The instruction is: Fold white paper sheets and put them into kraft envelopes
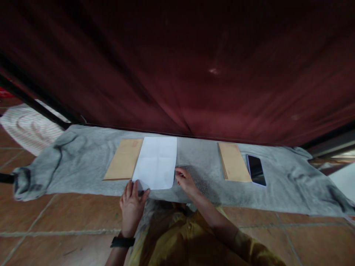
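Note:
A white sheet of paper [155,162] with faint fold creases lies on the grey cloth in front of me. My left hand [132,203] is open, its fingers spread and its fingertips at the sheet's near left corner. At the right edge of the paper, my right hand [185,180] has its fingers curled and closed on the border. Just left of the sheet is a stack of brown envelopes [124,159], close against it. A second pile of brown envelopes [234,162] lies farther right, beyond my right hand.
A smartphone [256,170] with a dark screen lies beside the right envelopes. The grey cloth [83,162] covers a long narrow surface. Behind it hangs a dark red curtain [177,74]. Striped fabric [30,125] is at the far left, and tiled floor [77,214] shows below.

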A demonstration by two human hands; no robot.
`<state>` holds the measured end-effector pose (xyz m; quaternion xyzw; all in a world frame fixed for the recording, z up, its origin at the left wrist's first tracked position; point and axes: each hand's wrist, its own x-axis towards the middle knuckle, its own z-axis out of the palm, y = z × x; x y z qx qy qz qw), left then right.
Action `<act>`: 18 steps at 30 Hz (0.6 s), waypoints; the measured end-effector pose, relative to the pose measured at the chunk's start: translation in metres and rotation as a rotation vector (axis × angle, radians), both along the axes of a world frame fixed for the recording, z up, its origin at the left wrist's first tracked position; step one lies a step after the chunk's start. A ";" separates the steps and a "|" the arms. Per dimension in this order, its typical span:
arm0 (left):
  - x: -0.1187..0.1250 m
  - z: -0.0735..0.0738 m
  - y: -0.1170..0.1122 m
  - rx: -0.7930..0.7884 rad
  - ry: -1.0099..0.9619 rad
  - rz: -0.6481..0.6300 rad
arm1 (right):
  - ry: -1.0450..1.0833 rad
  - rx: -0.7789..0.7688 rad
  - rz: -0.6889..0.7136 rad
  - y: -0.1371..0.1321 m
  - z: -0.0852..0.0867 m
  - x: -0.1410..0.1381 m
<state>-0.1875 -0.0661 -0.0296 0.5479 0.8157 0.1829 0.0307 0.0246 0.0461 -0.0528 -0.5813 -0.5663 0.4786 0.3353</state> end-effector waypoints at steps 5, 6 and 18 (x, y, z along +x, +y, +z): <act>0.000 0.000 0.000 0.006 -0.015 0.006 | -0.012 0.104 0.043 -0.006 0.014 -0.003; 0.000 0.000 0.000 0.003 -0.015 0.007 | -0.003 0.108 0.048 -0.006 0.016 -0.004; 0.000 0.003 0.001 -0.026 0.071 0.000 | 0.090 -0.221 0.025 0.006 0.017 -0.011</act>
